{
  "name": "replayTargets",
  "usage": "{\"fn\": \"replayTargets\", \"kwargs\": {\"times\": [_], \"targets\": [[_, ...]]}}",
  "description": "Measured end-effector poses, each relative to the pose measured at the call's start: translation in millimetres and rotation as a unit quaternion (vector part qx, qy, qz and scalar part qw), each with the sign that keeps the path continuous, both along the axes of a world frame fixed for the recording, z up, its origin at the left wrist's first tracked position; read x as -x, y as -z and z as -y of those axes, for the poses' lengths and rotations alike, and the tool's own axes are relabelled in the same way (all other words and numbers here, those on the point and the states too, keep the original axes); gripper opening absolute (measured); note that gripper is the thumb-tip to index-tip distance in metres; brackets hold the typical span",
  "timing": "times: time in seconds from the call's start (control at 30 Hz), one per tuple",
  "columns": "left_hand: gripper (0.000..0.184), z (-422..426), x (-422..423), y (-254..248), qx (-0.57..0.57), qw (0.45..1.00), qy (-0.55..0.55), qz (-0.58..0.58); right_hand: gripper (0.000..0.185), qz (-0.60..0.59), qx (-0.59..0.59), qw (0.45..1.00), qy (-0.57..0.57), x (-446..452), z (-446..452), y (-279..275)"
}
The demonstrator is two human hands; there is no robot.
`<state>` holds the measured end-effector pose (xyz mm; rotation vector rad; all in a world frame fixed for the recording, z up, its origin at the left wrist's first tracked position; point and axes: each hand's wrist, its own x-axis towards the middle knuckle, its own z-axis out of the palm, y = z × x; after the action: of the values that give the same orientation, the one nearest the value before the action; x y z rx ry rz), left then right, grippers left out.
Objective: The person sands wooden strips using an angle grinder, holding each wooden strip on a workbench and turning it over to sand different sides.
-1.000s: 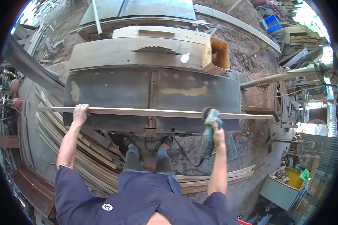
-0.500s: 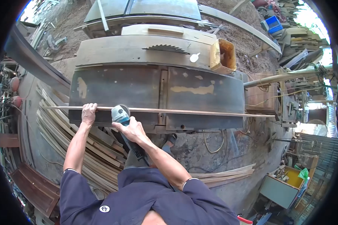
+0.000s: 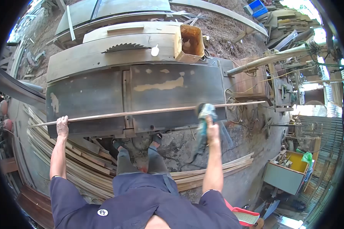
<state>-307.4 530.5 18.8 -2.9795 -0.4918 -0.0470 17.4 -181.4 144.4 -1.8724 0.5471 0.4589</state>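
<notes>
A long thin wooden strip [image 3: 153, 111] lies across the front part of a dark metal table [image 3: 91, 95], with both ends past its sides. My left hand [image 3: 62, 126] is closed around the strip near its left end. My right hand [image 3: 212, 130] grips a teal power tool [image 3: 206, 114] with a round disc at its head. The tool's head is at the strip, right of the table's middle; slight blur hides whether the disc touches it.
Behind the metal table, a wooden board [image 3: 80, 57] bears a toothed saw blade [image 3: 127, 47] and an open yellowish container [image 3: 189, 44]. Long curved strips [image 3: 72, 164] lie on the floor at left. A grey box [image 3: 283, 177] stands at right.
The power tool in my right hand has moved from near my left hand far to the right along the strip. The view has shifted, and the strip now slants up to the right.
</notes>
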Motion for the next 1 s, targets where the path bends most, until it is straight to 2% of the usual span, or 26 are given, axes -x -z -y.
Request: {"fn": "replayTargets", "kwargs": {"times": [0.03,0.1,0.17,0.23,0.3,0.4,0.57,0.63,0.67,0.73,0.8,0.93,1.0], "targets": [[0.018,1.2,-1.8,-2.2,0.008,1.000,-0.010,-0.010,0.063,-0.027,0.012,0.999,0.027,-21.9,31.7,8.2],[0.019,1.8,-2.4,-6.1,0.011,0.999,-0.024,-0.021,0.068,0.029,-0.054,0.994,0.091,-57.9,80.9,26.2],[0.016,3.7,-4.5,-7.6,0.004,1.000,-0.007,-0.004,0.064,0.056,-0.096,0.986,0.125,-81.3,111.7,31.7],[0.012,5.5,-6.6,-14.3,0.012,1.000,0.002,-0.010,0.064,0.050,-0.164,0.982,0.075,-90.1,128.4,39.0],[0.011,12.9,-6.5,-17.4,0.000,1.000,-0.002,0.007,0.064,0.019,-0.173,0.981,0.082,-76.1,110.8,34.3],[0.010,11.3,-4.2,-9.5,-0.011,0.999,0.001,0.030,0.063,-0.017,-0.119,0.992,0.031,-32.6,37.0,18.0],[0.007,13.2,-3.3,-5.1,-0.025,0.999,-0.002,0.043,0.058,0.012,-0.051,0.991,-0.127,50.9,-129.9,1.8],[0.008,14.5,-3.4,-5.9,-0.027,0.998,0.007,0.059,0.061,0.007,-0.044,0.973,-0.227,79.0,-194.3,7.4],[0.010,14.3,-3.3,-6.9,-0.029,0.998,0.004,0.048,0.061,-0.027,-0.007,0.969,-0.246,96.1,-241.3,-23.9],[0.009,11.4,-1.3,-6.5,-0.032,0.998,0.007,0.050,0.075,-0.033,0.041,0.942,-0.333,120.7,-307.5,-11.6],[0.005,13.1,-3.0,-6.7,-0.022,0.999,0.009,0.045,0.089,-0.045,0.006,0.923,-0.383,145.5,-373.0,-30.6],[0.003,13.2,-2.4,-6.9,-0.018,0.998,0.014,0.059,0.090,-0.074,-0.002,0.887,-0.455,168.9,-424.0,-23.4],[0.004,12.9,-2.3,-7.5,-0.035,0.998,0.015,0.051,0.089,-0.070,-0.002,0.892,-0.447,169.6,-407.6,-24.5]]}}
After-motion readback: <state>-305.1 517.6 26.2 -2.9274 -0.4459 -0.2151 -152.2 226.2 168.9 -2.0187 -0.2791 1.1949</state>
